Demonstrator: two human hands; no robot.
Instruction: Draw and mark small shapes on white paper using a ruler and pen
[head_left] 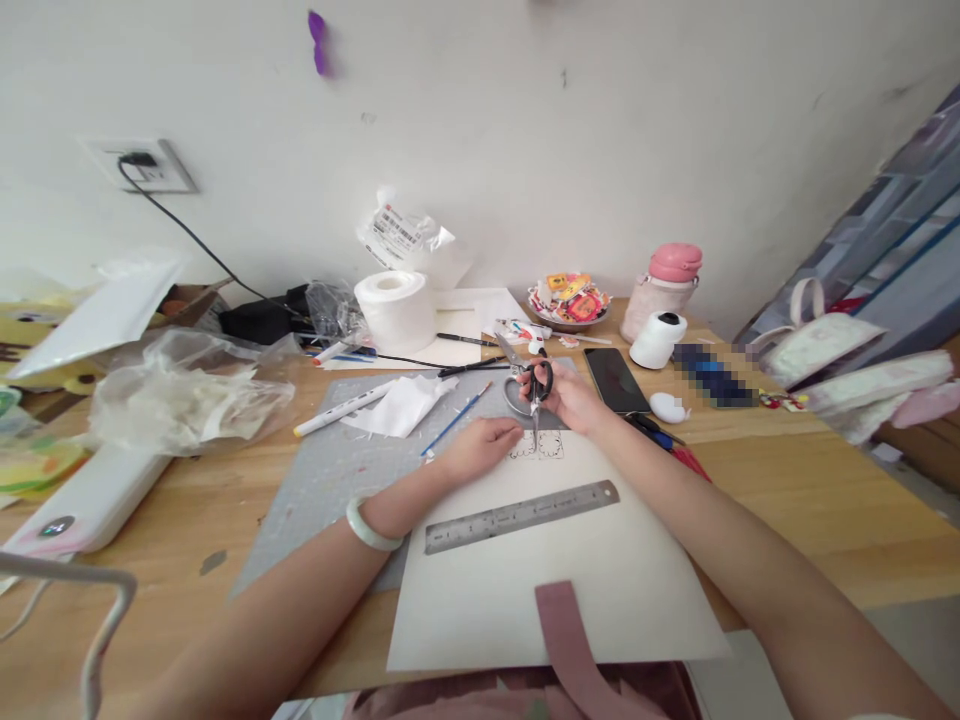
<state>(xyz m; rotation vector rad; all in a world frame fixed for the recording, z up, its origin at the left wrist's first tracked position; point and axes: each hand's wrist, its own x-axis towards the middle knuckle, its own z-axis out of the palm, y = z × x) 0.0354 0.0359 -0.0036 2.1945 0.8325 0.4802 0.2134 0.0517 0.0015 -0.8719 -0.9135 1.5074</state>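
Note:
Black-handled scissors [539,385] are gripped in my right hand [568,398], near the top edge of the white paper. A metal tip points down at a small black line drawing [551,445] on the white sheet [555,580]. My left hand [484,448], fingers curled, rests on the sheet's upper left, just beside the drawing; what its fingers hold, if anything, is hidden. Across the middle of the sheet lies a steel ruler [523,516], slightly tilted.
Under the sheet is a grey cutting mat [315,490] with a blue pencil [457,418] and a white marker [345,406]. Behind stand a tissue roll [396,312], a thread spool [658,340] and a pink bottle [664,290]. A phone [616,380] lies at the right.

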